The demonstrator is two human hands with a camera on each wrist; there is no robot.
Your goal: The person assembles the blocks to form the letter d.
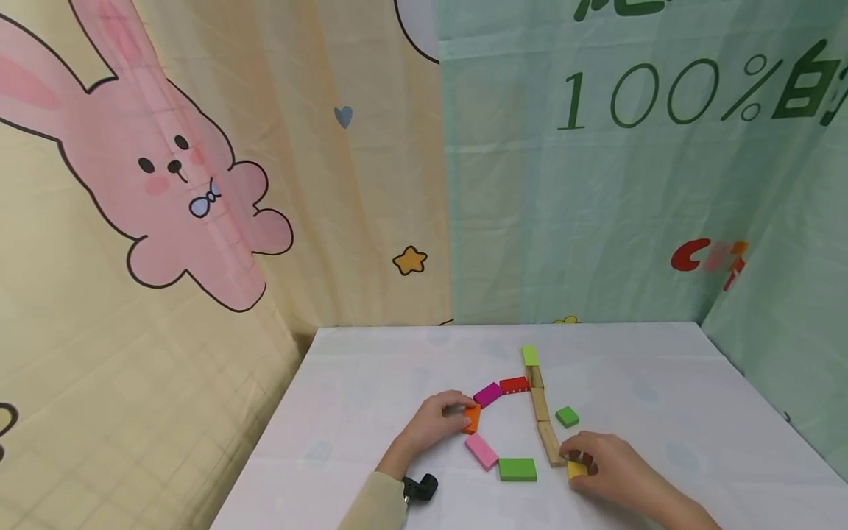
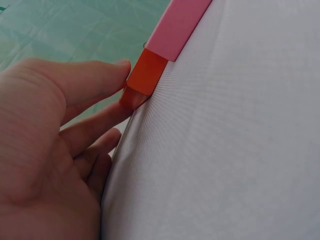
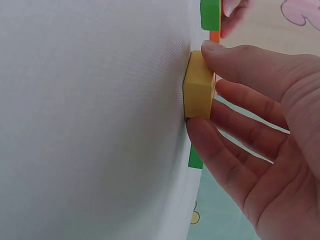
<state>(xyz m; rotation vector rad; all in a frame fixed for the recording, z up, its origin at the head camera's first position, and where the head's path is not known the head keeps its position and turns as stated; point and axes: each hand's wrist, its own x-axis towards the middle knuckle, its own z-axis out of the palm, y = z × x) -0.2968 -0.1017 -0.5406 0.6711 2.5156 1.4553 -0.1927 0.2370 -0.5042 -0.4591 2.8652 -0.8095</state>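
Observation:
On the white table, my left hand [image 1: 433,423] pinches an orange block [image 1: 472,419] between thumb and fingers; the left wrist view shows this orange block [image 2: 146,72] beside a pink one [image 2: 180,27]. At the right, my right hand [image 1: 612,467] pinches a yellow block [image 1: 577,470] near the lower end of a row of wooden blocks [image 1: 539,404]. Thumb and index finger span the yellow block [image 3: 199,85] in the right wrist view. Magenta [image 1: 488,395] and red [image 1: 514,386] blocks run from the orange one to the wooden row. Below lie pink [image 1: 481,451] and green [image 1: 517,470] blocks.
A light green block [image 1: 529,355] tops the wooden row. Right of the row lies a loose green block [image 1: 567,417]. Printed curtains [image 1: 358,184] hang behind the white table [image 1: 371,368] and at both sides. A black strap device [image 1: 420,487] sits on the left wrist.

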